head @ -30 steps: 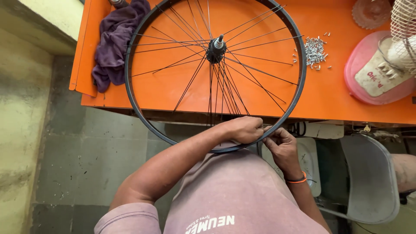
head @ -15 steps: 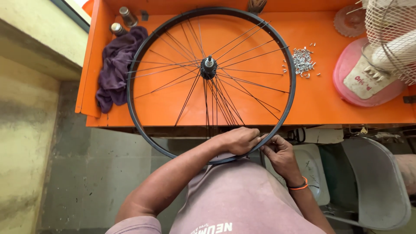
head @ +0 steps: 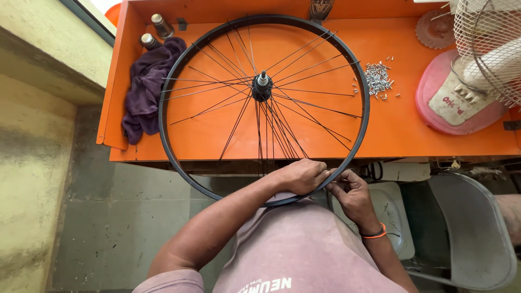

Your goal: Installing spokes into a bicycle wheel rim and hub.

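Head view:
- Bicycle wheel rim point(head: 190, 70), black, lies flat and partly over the front edge of the orange desk point(head: 412, 142); hub point(head: 262, 87) at centre, spokes point(head: 282, 135) fanning out loose and uneven.
- Left hand point(head: 299, 176): grip closed over the near arc of the rim, steadying it.
- Right hand point(head: 351, 191): fingertips pinched narrow at the rim just beside the left hand; what they hold is too small to tell.
- Advice: keep the rim braced and work one spoke at a time.
- Pile of small metal nipples point(head: 377, 80), purple rag point(head: 149, 87), pink-based fan point(head: 467, 92) on the desk.
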